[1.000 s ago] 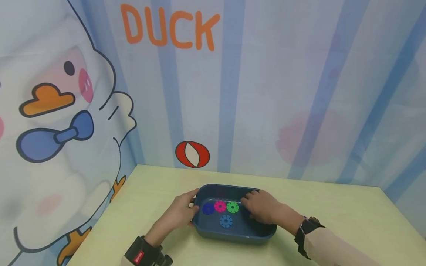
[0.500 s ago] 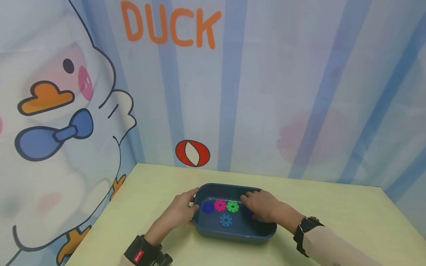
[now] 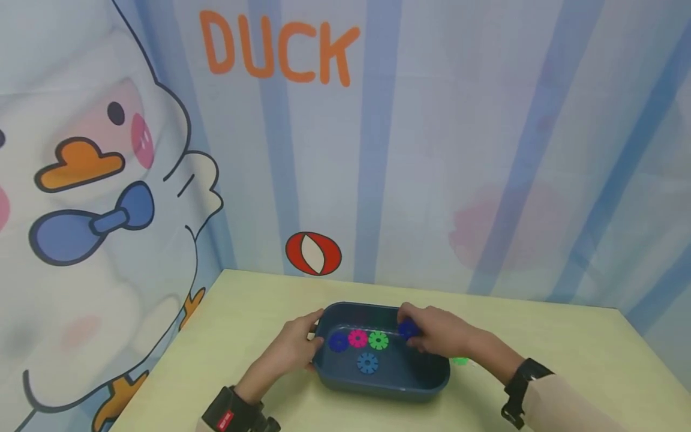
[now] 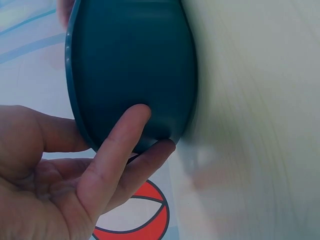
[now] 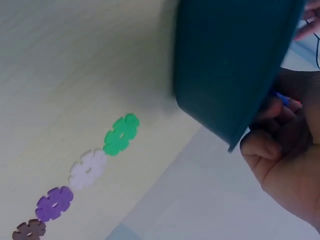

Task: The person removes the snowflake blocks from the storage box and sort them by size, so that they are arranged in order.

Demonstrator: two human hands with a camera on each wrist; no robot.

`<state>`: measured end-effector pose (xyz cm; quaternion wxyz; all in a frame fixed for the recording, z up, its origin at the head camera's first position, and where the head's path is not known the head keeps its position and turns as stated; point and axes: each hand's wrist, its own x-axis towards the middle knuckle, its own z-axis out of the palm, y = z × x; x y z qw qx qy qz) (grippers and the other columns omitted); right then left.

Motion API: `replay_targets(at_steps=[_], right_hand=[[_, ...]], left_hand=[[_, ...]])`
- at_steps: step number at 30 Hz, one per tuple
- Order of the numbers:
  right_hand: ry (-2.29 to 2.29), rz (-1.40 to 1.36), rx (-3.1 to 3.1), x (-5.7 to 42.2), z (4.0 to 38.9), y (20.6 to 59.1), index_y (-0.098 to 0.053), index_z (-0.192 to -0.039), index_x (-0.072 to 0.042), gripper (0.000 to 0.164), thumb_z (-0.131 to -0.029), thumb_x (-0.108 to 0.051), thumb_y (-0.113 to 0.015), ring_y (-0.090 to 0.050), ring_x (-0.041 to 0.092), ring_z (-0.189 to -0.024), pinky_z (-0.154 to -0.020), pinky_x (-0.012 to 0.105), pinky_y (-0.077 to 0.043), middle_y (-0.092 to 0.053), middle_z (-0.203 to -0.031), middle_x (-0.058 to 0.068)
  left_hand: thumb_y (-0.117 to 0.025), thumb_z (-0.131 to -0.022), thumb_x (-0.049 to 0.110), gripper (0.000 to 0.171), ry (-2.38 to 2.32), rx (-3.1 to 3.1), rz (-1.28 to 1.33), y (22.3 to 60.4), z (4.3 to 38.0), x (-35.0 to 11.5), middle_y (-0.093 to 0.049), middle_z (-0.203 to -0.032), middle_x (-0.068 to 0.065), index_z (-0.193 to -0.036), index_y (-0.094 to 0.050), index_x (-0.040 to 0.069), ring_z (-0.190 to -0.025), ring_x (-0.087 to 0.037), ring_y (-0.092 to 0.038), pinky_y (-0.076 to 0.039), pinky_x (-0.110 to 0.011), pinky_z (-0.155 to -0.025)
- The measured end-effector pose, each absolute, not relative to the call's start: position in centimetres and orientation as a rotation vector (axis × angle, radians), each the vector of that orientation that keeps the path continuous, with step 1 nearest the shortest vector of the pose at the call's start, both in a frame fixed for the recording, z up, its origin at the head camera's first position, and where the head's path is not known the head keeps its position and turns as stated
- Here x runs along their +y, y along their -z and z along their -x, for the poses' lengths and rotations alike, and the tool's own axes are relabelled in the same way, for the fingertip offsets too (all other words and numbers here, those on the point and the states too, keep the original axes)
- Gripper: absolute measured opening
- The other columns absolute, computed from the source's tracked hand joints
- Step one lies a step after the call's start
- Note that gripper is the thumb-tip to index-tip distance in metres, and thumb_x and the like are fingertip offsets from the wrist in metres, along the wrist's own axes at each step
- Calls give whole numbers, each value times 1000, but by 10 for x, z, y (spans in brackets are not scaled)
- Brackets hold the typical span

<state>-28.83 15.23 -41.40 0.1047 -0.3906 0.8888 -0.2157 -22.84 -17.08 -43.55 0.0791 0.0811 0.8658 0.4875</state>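
1. Looking down w/ the head cam, we see a blue tray (image 3: 380,389) on the pale yellow table (image 3: 270,294), approx. centre, long side facing us.
2. Our L hand (image 3: 291,342) grips the tray's L end; in the L wrist view two fingertips press its outer wall.
3. Our R hand (image 3: 439,331) is over the tray's R end, thumb & fingers pinching a dk blue disc (image 3: 408,329), part hidden by the hand.
4. Inside the tray we count 4 slotted discs: dk blue one at L (image 3: 339,341), pink disc (image 3: 357,338) next, green disc (image 3: 378,340) beside that, all in a row; lighter blue disc (image 3: 367,362) sits nearer us, below the pink/green pair.
5. Outside, R wrist view gives us a line of discs on the table: bright green piece (image 5: 121,135) nearest the tray, then white piece (image 5: 88,169), purple piece (image 5: 54,204), brown piece (image 5: 29,230), the last cut by the frame edge. Can't tell if they touch.
6. Behind: striped backdrop (image 3: 421,150) w/ orange DUCK lettering (image 3: 298,52), red-&-white oval (image 3: 314,254) & lg. printed duck (image 3: 92,258) at L.
7. We've a blk strap on each wrist, e.g. R strap (image 3: 519,387), next to a beige sleeve (image 3: 564,402).
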Motion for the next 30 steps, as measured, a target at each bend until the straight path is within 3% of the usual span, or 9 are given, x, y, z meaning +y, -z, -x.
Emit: replay_targets(at_steps=[7, 12, 19, 27, 30], right_hand=[[1210, 937, 2269, 175, 290, 409, -51, -136, 0, 35, -103, -3, -63, -51, 11, -52, -48, 26, -50, -73, -80, 13], [1328, 895, 2198, 194, 289, 412, -47, -140, 4, 40, -103, -2, -62, -55, 18, -55, -50, 26, -50, -71, -80, 18], [1342, 924, 2282, 227, 287, 417, -54, -139, 5, 38, -103, -2, -63, -56, 18, -60, -52, 32, -53, -69, -86, 27], [1344, 817, 2362, 269, 278, 427, -52, -146, 5, 45, -103, -2, -63, -47, 10, -60, -49, 36, -47, -61, -81, 16], [1374, 780, 2354, 283, 275, 432, -50, -146, 7, 46, -103, -2, -63, -46, 15, -56, -45, 39, -46, -60, -81, 11]], left_hand=[[-58, -101, -9, 64, -1454, 2599, -231, 435, 228, -172, -54, -144, -41, -161, -36, -5, -105, -44, -75, -67, -35, -52], [-58, -101, -9, 63, -1447, 2606, -249, 437, 228, -171, -54, -144, -42, -161, -37, -5, -105, -44, -75, -66, -35, -52], [-58, -101, -9, 63, -1443, 2617, -264, 437, 229, -170, -55, -143, -42, -160, -37, -6, -100, -41, -76, -66, -35, -52], [-57, -102, -8, 62, -1434, 2619, -258, 434, 227, -169, -53, -143, -43, -160, -37, -6, -100, -43, -76, -67, -36, -53], [-57, -101, -9, 63, -1438, 2614, -251, 435, 226, -169, -53, -144, -43, -161, -37, -6, -101, -44, -76, -67, -35, -54]])
